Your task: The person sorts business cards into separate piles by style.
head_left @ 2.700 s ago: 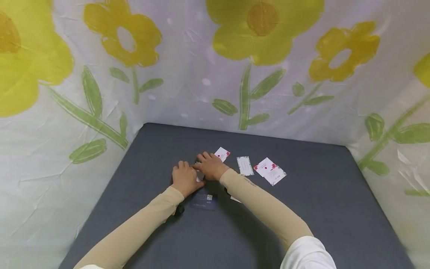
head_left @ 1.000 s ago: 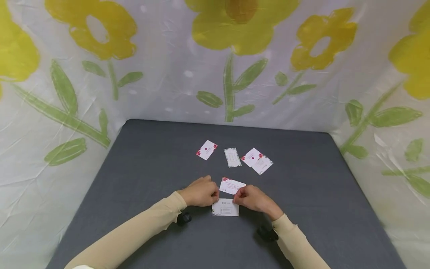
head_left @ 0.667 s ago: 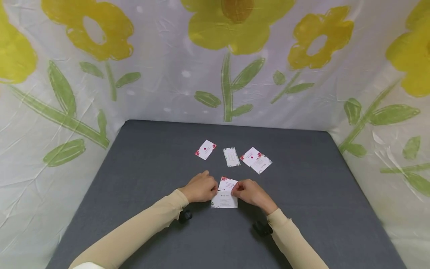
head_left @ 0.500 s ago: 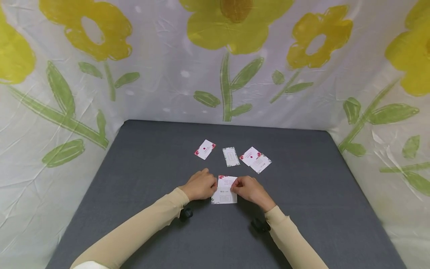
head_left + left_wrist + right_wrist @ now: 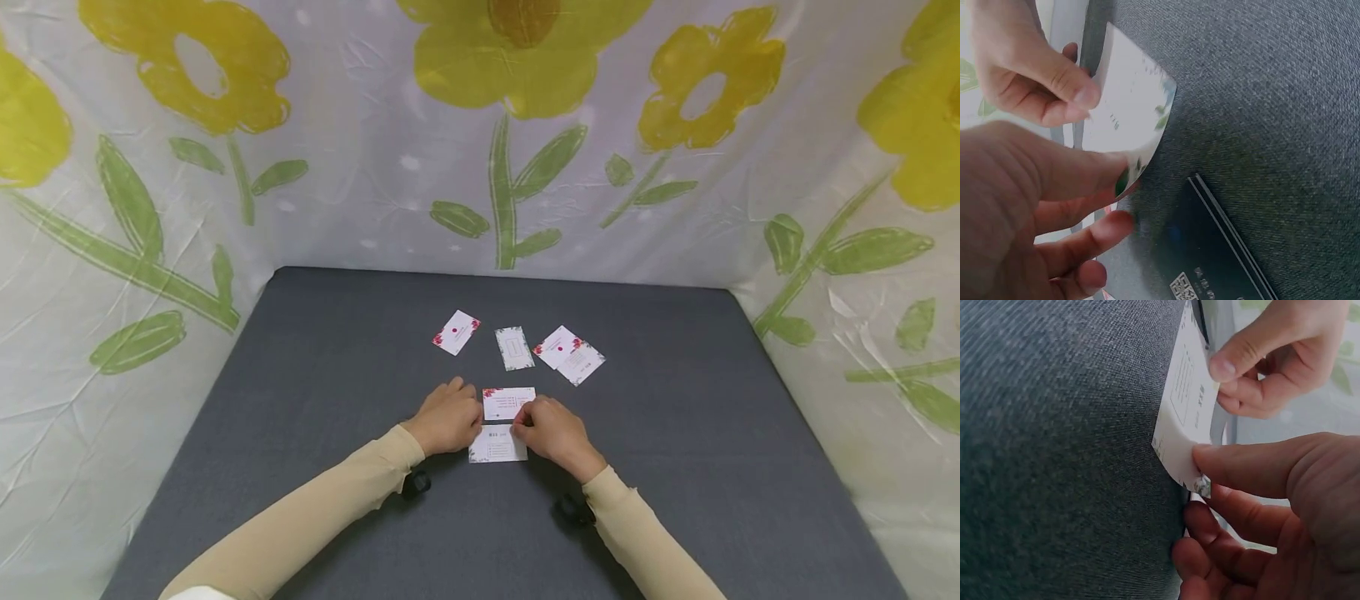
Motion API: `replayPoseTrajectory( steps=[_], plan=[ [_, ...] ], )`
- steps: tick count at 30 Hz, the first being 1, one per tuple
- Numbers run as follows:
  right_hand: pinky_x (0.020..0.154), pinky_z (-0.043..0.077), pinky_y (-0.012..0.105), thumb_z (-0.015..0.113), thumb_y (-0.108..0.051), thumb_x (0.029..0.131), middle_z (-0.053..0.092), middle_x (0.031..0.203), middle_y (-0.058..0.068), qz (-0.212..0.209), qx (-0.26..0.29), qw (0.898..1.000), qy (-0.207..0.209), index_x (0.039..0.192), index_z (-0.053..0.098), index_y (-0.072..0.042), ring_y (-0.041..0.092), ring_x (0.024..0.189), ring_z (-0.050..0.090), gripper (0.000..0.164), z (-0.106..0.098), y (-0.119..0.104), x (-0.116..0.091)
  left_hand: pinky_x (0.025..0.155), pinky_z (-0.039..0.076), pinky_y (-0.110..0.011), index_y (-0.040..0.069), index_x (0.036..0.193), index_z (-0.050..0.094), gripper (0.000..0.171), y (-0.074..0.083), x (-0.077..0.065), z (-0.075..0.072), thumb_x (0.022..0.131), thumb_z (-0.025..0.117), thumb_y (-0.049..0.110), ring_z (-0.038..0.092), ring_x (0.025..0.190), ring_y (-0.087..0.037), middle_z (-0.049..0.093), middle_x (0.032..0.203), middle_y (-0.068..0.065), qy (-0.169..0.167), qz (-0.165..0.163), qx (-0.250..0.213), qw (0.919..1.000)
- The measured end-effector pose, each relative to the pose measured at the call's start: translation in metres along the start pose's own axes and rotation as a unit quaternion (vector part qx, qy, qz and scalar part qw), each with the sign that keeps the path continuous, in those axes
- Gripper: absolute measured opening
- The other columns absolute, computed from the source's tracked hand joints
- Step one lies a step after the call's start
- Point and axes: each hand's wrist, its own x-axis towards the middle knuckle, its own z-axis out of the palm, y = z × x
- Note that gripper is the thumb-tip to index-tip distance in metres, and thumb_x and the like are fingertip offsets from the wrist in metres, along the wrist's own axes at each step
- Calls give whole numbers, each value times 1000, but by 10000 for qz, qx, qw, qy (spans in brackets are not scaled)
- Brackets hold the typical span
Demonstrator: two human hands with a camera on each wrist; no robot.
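Two hands pinch a single white card [image 5: 497, 451] just below the middle of the head view's frame: the left hand [image 5: 448, 417] by one end, the right hand [image 5: 553, 431] by the other, thumbs on its printed face. The wrist views show this card tilted and bowed; whether any edge touches the dark grey surface [image 5: 360, 333] is hard to tell. Just above it in the head view lies a red-flowered card [image 5: 507, 404]. Higher in the frame, from left to right, are another red-cornered card [image 5: 457, 332], a leaf-bordered card [image 5: 514, 348] and an overlapping pair of cards [image 5: 557, 345]. In the left wrist view, a dark item with a QR code [image 5: 1210, 250] lies at the lower middle. A flower-printed curtain [image 5: 360, 183] fills the upper frame.
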Motion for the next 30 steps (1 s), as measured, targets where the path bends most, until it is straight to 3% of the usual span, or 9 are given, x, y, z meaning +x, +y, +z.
replayPoseTrajectory(
  steps=[4, 13, 25, 30],
  plan=[
    [59, 41, 31, 75, -18, 90, 66, 84, -2, 82, -123, 9997, 171, 83, 75, -17, 11, 72, 54, 7, 2, 0, 4, 69, 39, -35, 13, 72, 73, 21, -1, 3, 3, 93, 74, 18, 45, 79, -20, 60, 80, -4, 192, -108, 8, 9998],
    [60, 43, 32, 75, -18, 89, 64, 80, -2, 25, -388, 9988, 306, 83, 75, -17, 14, 80, 58, 6, 2, -2, 9, 71, 42, -38, 11, 75, 74, 20, -2, 10, 4, 93, 74, 20, 50, 82, -24, 62, 83, -7, 65, -332, 87, 9994],
    [63, 42, 36, 73, -20, 88, 61, 87, 3, 122, -641, 9978, -84, 84, 72, -14, 20, 84, 52, 7, 0, -7, 9, 69, 36, -36, 10, 69, 67, 23, 2, 11, 4, 90, 73, 17, 46, 81, -24, 59, 82, -8, 178, -312, 294, 9989],
    [67, 44, 38, 75, -22, 87, 57, 89, 5, 199, -779, 9965, -207, 86, 64, -12, 22, 86, 52, 15, 1, -7, 11, 70, 37, -36, 7, 82, 69, 16, 5, 12, 5, 90, 72, 20, 46, 84, -25, 61, 87, -10, 73, -493, 371, 9981]
  ],
)
